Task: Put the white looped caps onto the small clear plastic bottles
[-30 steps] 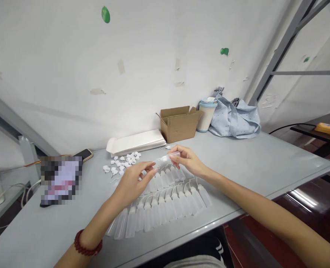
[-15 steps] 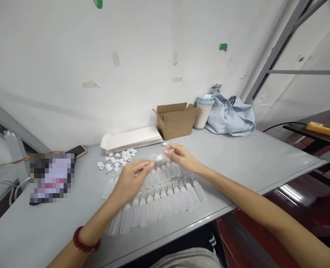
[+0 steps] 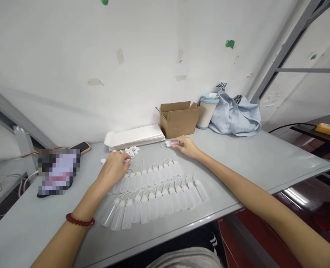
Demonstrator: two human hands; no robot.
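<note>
My right hand (image 3: 187,147) has its fingers closed on a small translucent plastic bottle (image 3: 171,143), low over the table in front of the cardboard box. Over at the left, my left hand (image 3: 115,165) reaches down into a pile of small white caps (image 3: 132,150). Its fingers curl in there, and what lies between the tips is hidden. Two rows of translucent bottles with thin curved spouts lie between me and the pile: a front row (image 3: 154,204) and a back row (image 3: 156,175), whose left end is partly behind my left hand.
A white flat stack (image 3: 135,137) lies against the wall beside an open cardboard box (image 3: 180,121). Right of these stand a lidded cup (image 3: 206,113) and a light-blue cloth bag (image 3: 234,117). A phone (image 3: 83,147) and a blurred-out item (image 3: 60,171) are at the left.
My hands were together over the back row, holding something pale between them. They have parted: the left has moved left to the caps, the right slightly back with a bottle.
</note>
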